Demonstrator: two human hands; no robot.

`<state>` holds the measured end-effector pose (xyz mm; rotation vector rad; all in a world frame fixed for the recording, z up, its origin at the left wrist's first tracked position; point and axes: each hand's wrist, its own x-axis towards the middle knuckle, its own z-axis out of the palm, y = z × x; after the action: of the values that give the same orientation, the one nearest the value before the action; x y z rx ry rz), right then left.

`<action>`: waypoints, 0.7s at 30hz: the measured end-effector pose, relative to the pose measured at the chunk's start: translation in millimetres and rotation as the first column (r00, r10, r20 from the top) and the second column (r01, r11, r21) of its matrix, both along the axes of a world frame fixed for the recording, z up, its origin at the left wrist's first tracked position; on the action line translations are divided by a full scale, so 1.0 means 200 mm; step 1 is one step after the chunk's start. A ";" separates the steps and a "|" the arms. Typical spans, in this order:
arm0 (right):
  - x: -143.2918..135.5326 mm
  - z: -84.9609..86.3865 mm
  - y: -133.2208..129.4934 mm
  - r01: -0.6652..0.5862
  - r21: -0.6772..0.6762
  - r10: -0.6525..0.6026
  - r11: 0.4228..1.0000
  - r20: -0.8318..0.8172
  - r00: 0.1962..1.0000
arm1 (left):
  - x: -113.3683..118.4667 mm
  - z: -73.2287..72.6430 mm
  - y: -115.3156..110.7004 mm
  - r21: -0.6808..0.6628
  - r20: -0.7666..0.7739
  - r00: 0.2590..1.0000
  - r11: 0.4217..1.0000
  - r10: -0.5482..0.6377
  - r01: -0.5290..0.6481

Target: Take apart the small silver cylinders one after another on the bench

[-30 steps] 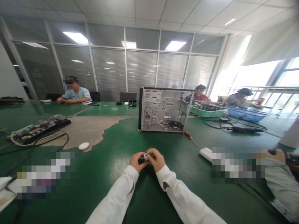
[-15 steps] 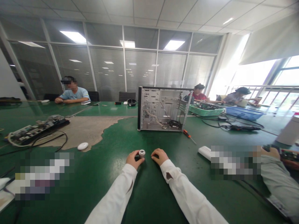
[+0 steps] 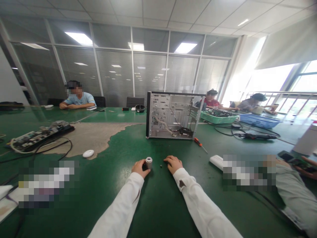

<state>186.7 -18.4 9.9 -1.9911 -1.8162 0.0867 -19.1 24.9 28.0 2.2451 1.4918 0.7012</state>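
Note:
My left hand [image 3: 140,168] is closed around a small silver cylinder [image 3: 149,162], thumb on the near side and fingers behind. The cylinder stands upright and its pale top carries dark holes. A tiny dark piece [image 3: 160,166] lies on the green table [image 3: 153,198] between my hands, too small to name. To the right of that piece, my right hand [image 3: 174,164] rests on the table with fingers apart and slightly bent, holding nothing. Beyond both hands stands an open computer case [image 3: 173,115].
An orange-handled screwdriver [image 3: 200,144] lies by the case. A white oval object [image 3: 88,153] is left, near a circuit assembly [image 3: 41,135] with cables. Green [image 3: 219,119] and blue [image 3: 260,123] baskets sit back right. A co-worker's grey sleeve [image 3: 294,188] is at right; other people sit farther back.
My right hand has moved right, away from the cylinder, and its fingers have opened. The tiny dark piece now shows on the table. My left hand and the cylinder have shifted slightly left.

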 end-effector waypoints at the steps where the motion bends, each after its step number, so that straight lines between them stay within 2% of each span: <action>1: 0.00 0.00 0.00 0.006 0.002 -0.006 1.000 -0.010 1.000 | 0.00 0.00 0.00 -0.003 -0.001 1.000 1.000 -0.005 0.005; 21: 0.00 0.02 0.00 -0.005 -0.029 0.004 1.000 -0.022 1.000 | -0.01 -0.02 0.01 -0.022 -0.052 0.998 1.000 -0.019 0.018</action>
<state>185.8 -19.2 13.2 -1.9983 -1.8155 0.1360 -20.1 26.6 24.0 2.2744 1.4935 0.6224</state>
